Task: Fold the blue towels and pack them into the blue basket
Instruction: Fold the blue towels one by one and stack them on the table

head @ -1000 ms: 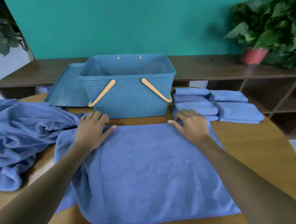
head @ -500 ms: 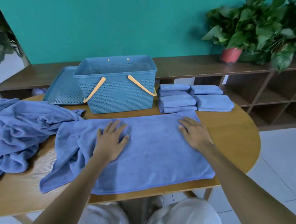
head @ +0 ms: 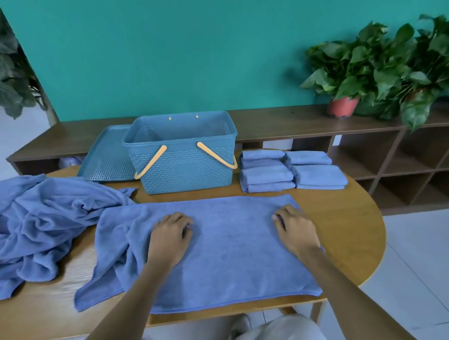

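Since half a second ago both hands have curled: the left hand (head: 170, 235) and right hand (head: 295, 226), earlier flat with fingers spread, now rest on the spread towel (head: 226, 251) with fingers bent into the cloth (whether they pinch it, I cannot tell). Behind it stand the blue basket (head: 184, 157), empty, its lid (head: 106, 154) leaning beside it, and folded towels (head: 291, 171) to its right. The towel lies flat on the table (head: 351, 230), its left end rumpled, near a crumpled heap (head: 31, 223).

Both hands on spread blue towel (head: 226, 251), blue basket (head: 184, 164) behind
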